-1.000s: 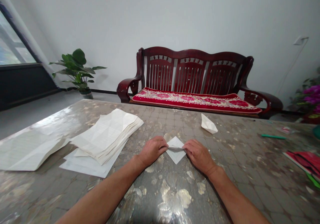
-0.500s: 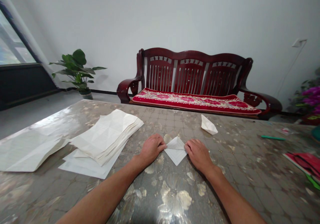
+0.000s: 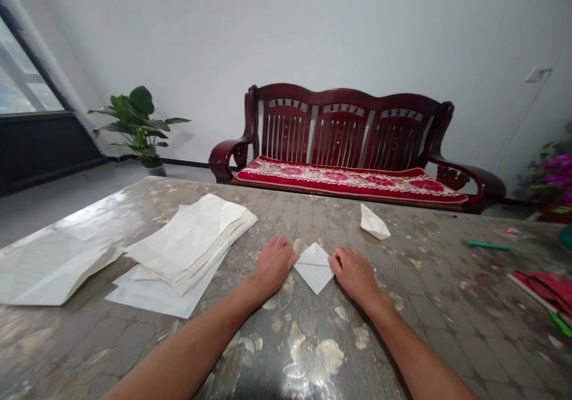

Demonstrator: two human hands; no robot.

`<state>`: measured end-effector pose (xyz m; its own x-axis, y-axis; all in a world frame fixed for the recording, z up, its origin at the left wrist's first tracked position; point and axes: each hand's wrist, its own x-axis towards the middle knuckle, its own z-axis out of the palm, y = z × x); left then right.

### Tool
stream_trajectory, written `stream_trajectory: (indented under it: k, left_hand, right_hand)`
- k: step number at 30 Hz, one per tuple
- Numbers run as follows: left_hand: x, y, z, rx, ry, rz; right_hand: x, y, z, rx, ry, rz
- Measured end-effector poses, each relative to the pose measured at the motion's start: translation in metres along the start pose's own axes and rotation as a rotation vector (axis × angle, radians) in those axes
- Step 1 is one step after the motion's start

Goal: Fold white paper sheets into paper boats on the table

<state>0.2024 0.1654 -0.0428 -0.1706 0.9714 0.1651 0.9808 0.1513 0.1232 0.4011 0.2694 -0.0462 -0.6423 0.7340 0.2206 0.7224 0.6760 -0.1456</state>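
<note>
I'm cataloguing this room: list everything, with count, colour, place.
Folded square: 1, white, centre
Folded piece: 1, white, beyond square, rightward
Paper stack: 1, whitish, left
Loose paper: 1+, whitish, far left
Stick: 1, green, right
Scrap: 1, reddish, beyond stick
Flat item: 1, red, right edge
Strip: 1, lime, right edge
Vessel: 1, teal, right edge
Table: 1, grey, foreground
Bench: 1, maroon, behind table
Seat cover: 1, red, on bench
Potted plant: 1, green, left
Flowers: several, purple, right
Wall: 1, white, background
Outlet: 1, white, on wall
Window: 1, pale, left
Forearms: 2, foreground
Left hand: 1, square's left corner
Right hand: 1, square's right corner
</note>
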Motion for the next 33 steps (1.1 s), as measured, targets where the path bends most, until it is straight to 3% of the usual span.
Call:
stream_trajectory:
  k: [12, 21, 23, 26, 29, 33]
  left_hand:
    - [-0.001, 0.012, -0.006, 0.128, -0.04, -0.078]
    - [-0.003, 0.013, -0.007, 0.062, -0.026, -0.071]
    - [-0.002, 0.01, -0.005, 0.003, -0.016, -0.028]
    - [0.0, 0.002, 0.0, -0.079, -0.001, 0.147]
    - [0.003, -0.007, 0.006, -0.105, -0.06, 0.326]
    - [0.006, -0.012, 0.009, -0.099, -0.143, 0.418]
  right_hand:
    - [0.001, 0.0, 0.003, 0.001, 0.012, 0.02]
    - [0.002, 0.002, 0.004, 0.011, 0.018, 0.055]
    - [0.002, 0.002, 0.004, -0.001, 0.021, 0.049]
    - [0.001, 0.002, 0.002, -0.016, 0.021, 0.036]
    - [0.002, 0.001, 0.001, -0.025, 0.022, 0.035]
    - [0.002, 0.002, 0.002, -0.017, 0.042, 0.024]
